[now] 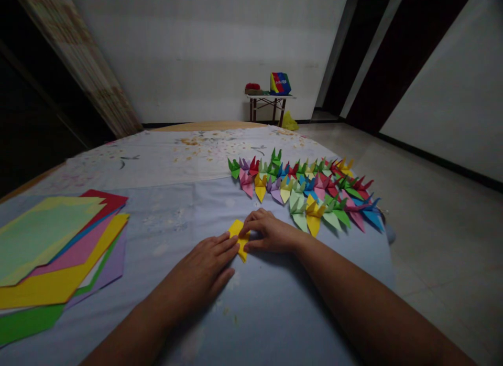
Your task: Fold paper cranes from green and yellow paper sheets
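1 yel. ppr | btwn L hand & R hand | touching both

Both hands meet over a small folded yellow paper on the tablecloth — the left hand lies with its fingertips on one side, and the right hand touches the other side with bent fingers and thumb. Beyond the right hand stand rows of colourful paper cranes; well to the left lies a loose stack of coloured sheets. A small table stands near the far wall.
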`<state>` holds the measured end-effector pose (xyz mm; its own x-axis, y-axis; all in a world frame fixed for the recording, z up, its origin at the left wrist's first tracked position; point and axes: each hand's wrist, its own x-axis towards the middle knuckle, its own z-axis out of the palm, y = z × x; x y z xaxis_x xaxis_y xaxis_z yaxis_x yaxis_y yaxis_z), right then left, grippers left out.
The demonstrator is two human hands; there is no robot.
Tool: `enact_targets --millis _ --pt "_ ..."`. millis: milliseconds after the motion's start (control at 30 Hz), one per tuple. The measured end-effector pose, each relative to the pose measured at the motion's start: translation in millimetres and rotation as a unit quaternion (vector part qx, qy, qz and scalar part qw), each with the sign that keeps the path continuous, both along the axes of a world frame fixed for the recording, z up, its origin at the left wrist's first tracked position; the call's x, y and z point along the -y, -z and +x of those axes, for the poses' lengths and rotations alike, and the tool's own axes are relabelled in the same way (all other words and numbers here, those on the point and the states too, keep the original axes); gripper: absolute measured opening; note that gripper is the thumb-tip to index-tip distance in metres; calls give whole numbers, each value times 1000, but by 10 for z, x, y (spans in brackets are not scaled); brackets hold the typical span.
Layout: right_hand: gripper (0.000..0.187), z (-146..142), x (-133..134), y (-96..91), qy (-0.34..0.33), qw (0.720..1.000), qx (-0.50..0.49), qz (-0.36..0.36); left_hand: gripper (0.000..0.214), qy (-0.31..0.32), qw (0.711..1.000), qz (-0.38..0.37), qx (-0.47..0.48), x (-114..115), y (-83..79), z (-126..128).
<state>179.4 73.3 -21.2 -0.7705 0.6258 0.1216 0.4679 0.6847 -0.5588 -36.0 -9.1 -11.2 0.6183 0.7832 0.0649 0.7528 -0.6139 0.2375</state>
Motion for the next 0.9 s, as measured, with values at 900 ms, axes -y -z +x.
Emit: enact_targets --millis 900 --pt "27 -3 4 -15 2 1000 9 -1 50 52 998 -44 7 -10 28 -166"
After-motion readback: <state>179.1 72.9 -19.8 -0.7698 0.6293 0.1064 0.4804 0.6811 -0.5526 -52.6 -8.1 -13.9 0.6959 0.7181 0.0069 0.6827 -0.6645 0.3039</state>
